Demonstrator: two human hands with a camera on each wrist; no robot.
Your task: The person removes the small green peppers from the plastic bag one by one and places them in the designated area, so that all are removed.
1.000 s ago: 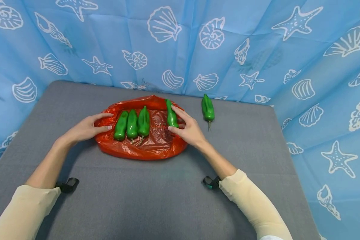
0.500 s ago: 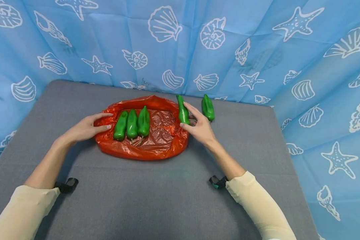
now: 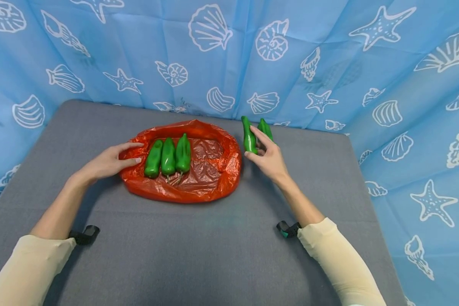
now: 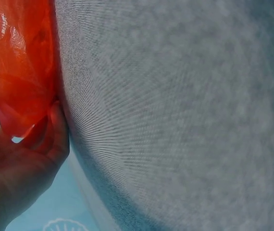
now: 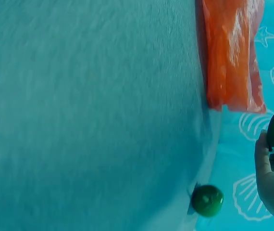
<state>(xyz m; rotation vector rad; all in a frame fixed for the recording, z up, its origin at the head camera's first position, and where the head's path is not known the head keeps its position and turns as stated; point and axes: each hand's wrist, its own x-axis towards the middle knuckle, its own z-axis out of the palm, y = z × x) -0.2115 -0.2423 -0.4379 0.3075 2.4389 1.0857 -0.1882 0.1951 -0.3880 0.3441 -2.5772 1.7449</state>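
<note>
An opened red plastic bag with a rolled-down rim lies in the head view. Three green peppers rest side by side inside it, toward its left. My left hand holds the bag's left end, thumb and fingers around the rim; the left wrist view shows the fingers against the red plastic. Off the bag's right end, my right hand grips another green pepper between thumb and fingers, raised above the table in the right wrist view. Behind that hand lies a further green pepper, partly hidden by the fingers.
Everything lies on a grey cloth-covered table. A blue curtain with white shell prints hangs along the back and the right side. Each forearm wears a dark wrist camera close to its cream sleeve.
My right hand has carried its pepper from over the bag's right side to the right, beyond the rim and close to the loose pepper. The left hand has stayed at the bag.
</note>
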